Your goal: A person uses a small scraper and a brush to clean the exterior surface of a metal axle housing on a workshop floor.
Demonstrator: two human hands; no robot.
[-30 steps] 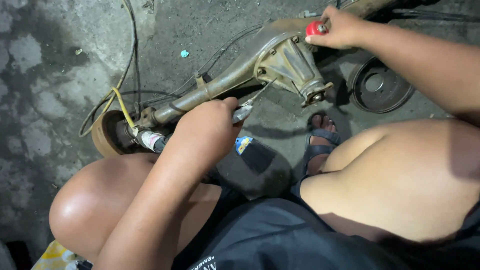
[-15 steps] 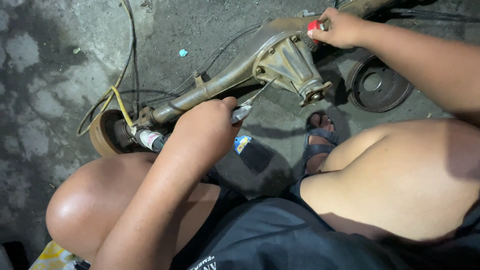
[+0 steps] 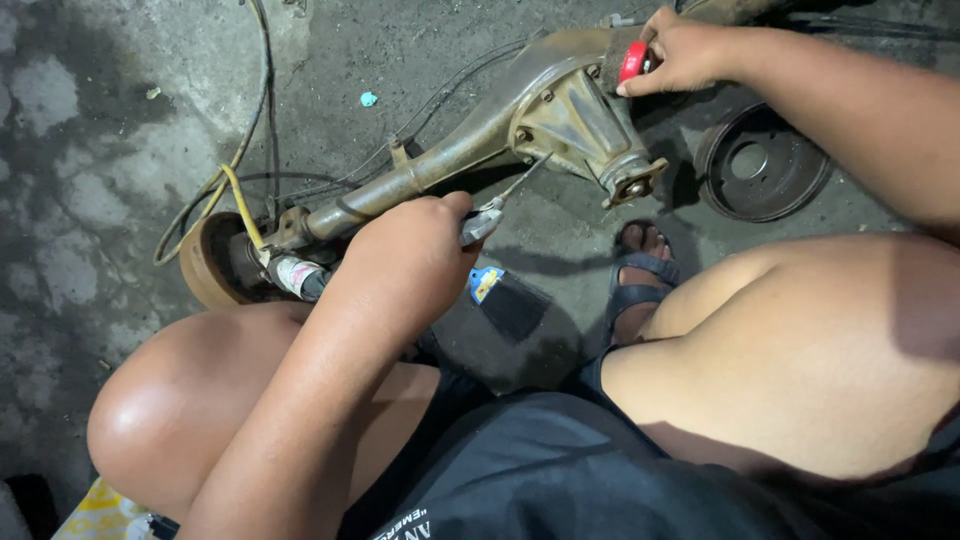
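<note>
Nearest the camera, both bare knees were bent over the concrete floor [image 3: 90, 110], with a sandalled foot [image 3: 640, 275] between them and a small blue-and-yellow tag [image 3: 486, 283] just beside it. The left hand [image 3: 415, 260] was curled tight around a thin metal tool [image 3: 500, 205], its tip reaching up to the differential housing [image 3: 560, 110] of the rusty rear axle [image 3: 420, 175]. Beyond, the right hand [image 3: 680, 55] was pinching a red cap [image 3: 632, 62] against the top of the housing. A brake drum [image 3: 765, 165] lay on the floor right of the housing; yellow and black cables [image 3: 240, 190] ran past the axle's left end. Against the frame one second earlier, both hands kept the same grips and places; no part had shifted.
</note>
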